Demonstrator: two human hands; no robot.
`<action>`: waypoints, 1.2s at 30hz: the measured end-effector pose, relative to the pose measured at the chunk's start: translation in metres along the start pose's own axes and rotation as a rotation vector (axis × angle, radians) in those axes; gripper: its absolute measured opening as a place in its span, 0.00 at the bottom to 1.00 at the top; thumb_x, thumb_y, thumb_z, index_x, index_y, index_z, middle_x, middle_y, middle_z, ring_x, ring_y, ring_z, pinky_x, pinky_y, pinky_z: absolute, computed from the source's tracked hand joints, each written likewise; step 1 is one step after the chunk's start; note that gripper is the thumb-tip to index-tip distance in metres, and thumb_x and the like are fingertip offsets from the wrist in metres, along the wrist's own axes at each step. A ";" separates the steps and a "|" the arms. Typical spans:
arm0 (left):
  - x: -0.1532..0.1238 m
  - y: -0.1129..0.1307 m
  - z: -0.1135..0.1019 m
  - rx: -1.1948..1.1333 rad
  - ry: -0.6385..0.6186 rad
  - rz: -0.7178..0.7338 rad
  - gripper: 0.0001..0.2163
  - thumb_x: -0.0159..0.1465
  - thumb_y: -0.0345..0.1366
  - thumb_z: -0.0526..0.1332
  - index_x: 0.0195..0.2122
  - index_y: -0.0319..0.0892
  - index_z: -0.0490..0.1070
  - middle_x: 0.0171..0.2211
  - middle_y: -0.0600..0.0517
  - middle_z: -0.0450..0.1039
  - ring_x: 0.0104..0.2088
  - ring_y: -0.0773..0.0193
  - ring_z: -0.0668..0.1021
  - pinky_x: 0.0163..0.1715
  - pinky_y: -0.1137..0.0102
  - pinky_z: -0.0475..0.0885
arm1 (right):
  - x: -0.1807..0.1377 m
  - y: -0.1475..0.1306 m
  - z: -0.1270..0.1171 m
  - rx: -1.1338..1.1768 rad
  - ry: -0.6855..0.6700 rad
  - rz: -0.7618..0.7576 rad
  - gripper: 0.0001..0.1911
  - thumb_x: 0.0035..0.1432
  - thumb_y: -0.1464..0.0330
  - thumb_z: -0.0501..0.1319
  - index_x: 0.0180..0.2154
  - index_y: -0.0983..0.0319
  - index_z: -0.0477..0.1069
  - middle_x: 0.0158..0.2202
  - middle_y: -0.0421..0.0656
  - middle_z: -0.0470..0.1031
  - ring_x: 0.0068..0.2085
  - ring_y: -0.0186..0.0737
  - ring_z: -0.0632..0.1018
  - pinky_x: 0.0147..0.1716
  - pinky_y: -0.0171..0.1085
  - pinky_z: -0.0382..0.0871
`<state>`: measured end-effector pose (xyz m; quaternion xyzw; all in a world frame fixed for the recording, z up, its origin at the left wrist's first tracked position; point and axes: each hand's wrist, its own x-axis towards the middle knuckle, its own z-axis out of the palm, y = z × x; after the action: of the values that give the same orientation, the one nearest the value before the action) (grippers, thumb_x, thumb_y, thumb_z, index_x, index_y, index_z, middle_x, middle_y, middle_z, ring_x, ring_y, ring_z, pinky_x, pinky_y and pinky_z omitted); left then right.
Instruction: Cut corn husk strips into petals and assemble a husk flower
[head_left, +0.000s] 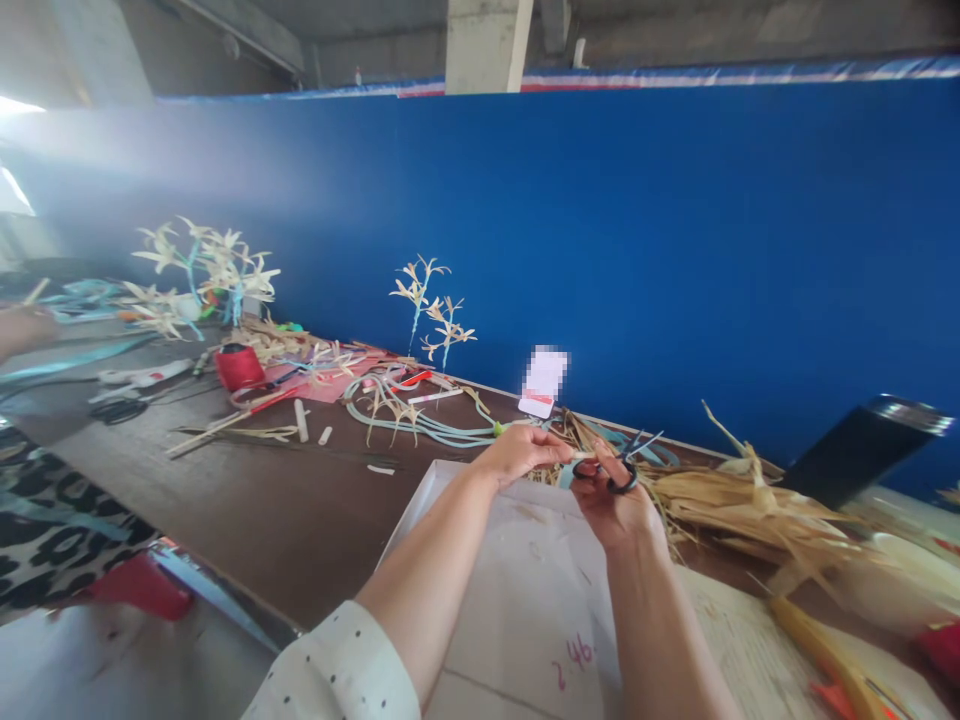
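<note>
White, shallow cardboard tray (521,570), pink-marked, beneath both forearms. Left hand (523,453), thumb and fingertips pinched tight on a short, slim, pale strip (583,456). Strip location: between the hands, above the tray's far edge; long axis roughly level, left to right, right end towards right hand (615,505). Right hand: fingers curled through loops of black-handled metal scissors (631,462), blades parted, pointing up and rightward; grip on strip unclear. Beyond, on dark brown tabletop (337,520): tan, dry husks (720,505), loose, apparently unworked; cream, star-petalled flowers (225,262) on blue stems, upright, apparently finished. Strip: apparently mid-work, not yet joined to any stem.
</note>
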<state>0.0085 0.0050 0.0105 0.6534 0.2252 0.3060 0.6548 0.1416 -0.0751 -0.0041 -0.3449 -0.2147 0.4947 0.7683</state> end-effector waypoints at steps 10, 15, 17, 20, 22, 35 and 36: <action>0.000 0.003 -0.003 0.094 0.085 0.001 0.18 0.48 0.47 0.65 0.33 0.36 0.75 0.25 0.52 0.70 0.25 0.72 0.67 0.27 0.75 0.63 | -0.001 0.005 0.004 -0.160 0.117 -0.203 0.20 0.38 0.68 0.71 0.36 0.60 0.70 0.22 0.34 0.66 0.23 0.27 0.68 0.17 0.25 0.58; 0.000 0.002 -0.010 0.229 0.101 -0.120 0.17 0.49 0.46 0.65 0.33 0.37 0.75 0.29 0.49 0.72 0.27 0.69 0.69 0.26 0.75 0.64 | 0.002 0.010 -0.002 -0.357 0.345 -0.337 0.20 0.38 0.65 0.69 0.37 0.61 0.72 0.23 0.36 0.69 0.22 0.28 0.68 0.16 0.25 0.56; -0.002 0.003 -0.012 0.312 0.046 -0.166 0.14 0.49 0.44 0.65 0.31 0.38 0.75 0.28 0.49 0.73 0.27 0.68 0.70 0.24 0.75 0.64 | 0.003 0.009 -0.005 -0.336 0.413 -0.385 0.20 0.38 0.65 0.68 0.37 0.61 0.72 0.25 0.37 0.70 0.23 0.28 0.69 0.15 0.25 0.56; -0.005 0.006 -0.012 0.451 -0.088 -0.204 0.09 0.48 0.40 0.64 0.26 0.39 0.76 0.26 0.49 0.73 0.25 0.66 0.71 0.22 0.74 0.64 | 0.003 0.007 -0.007 -0.275 0.453 -0.412 0.19 0.38 0.66 0.67 0.36 0.61 0.71 0.25 0.37 0.70 0.23 0.28 0.68 0.14 0.24 0.54; -0.007 0.010 -0.011 0.531 -0.168 -0.230 0.06 0.48 0.37 0.64 0.24 0.40 0.76 0.24 0.49 0.74 0.24 0.66 0.71 0.21 0.75 0.63 | 0.003 0.006 -0.008 -0.254 0.452 -0.411 0.17 0.37 0.67 0.67 0.35 0.61 0.71 0.25 0.37 0.70 0.23 0.28 0.68 0.13 0.24 0.54; -0.005 0.012 -0.008 0.931 0.091 -0.147 0.07 0.51 0.36 0.61 0.30 0.45 0.77 0.31 0.51 0.77 0.32 0.62 0.75 0.30 0.73 0.65 | 0.005 0.008 -0.008 -0.235 0.427 -0.392 0.17 0.38 0.66 0.66 0.34 0.61 0.70 0.24 0.37 0.70 0.22 0.28 0.68 0.14 0.24 0.52; -0.003 0.009 -0.006 0.953 0.185 -0.128 0.07 0.53 0.37 0.60 0.30 0.45 0.77 0.31 0.51 0.77 0.33 0.61 0.76 0.31 0.73 0.65 | 0.004 0.008 -0.008 -0.235 0.430 -0.393 0.16 0.38 0.67 0.66 0.34 0.61 0.70 0.24 0.37 0.70 0.22 0.28 0.68 0.14 0.24 0.52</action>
<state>0.0014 0.0068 0.0191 0.8353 0.4372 0.1846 0.2776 0.1441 -0.0716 -0.0155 -0.4800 -0.1654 0.2243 0.8318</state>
